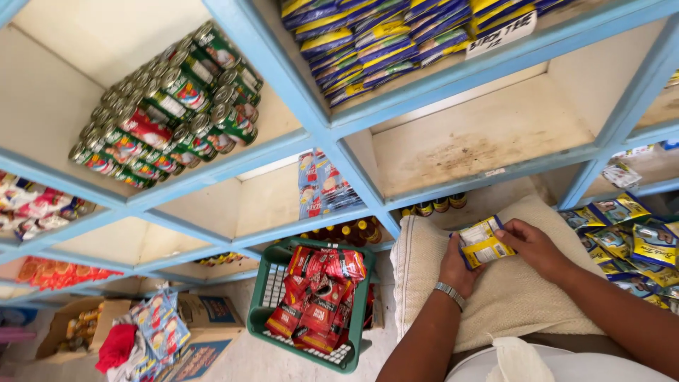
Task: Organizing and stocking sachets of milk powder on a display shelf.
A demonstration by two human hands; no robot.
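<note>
Holding a yellow packet (pixel 484 242) between both hands, over a beige sack (pixel 509 297).

Left hand (pixel 458 267) pinches its lower-left edge, right hand (pixel 532 244) grips the right side; its long axis tilts up toward the right.

Yellow-blue sachets (pixel 483 242) in hand; red packets (pixel 316 297) in basket.

A blue-framed shelf unit (pixel 311 120) with pale boards carries the stock. One upper compartment holds stacked green and red cans (pixel 170 106) lying on their sides; the next holds blue and yellow packets (pixel 382 42). A middle compartment holds upright blue and red sachets (pixel 322 185); the one to its right shows a bare stained board (pixel 481 134). Lower shelves carry bottles (pixel 353 232). On the floor (pixel 240 357) stand a green basket (pixel 272 301), a pale sack (pixel 509 297) and cardboard boxes (pixel 205 311)
</note>
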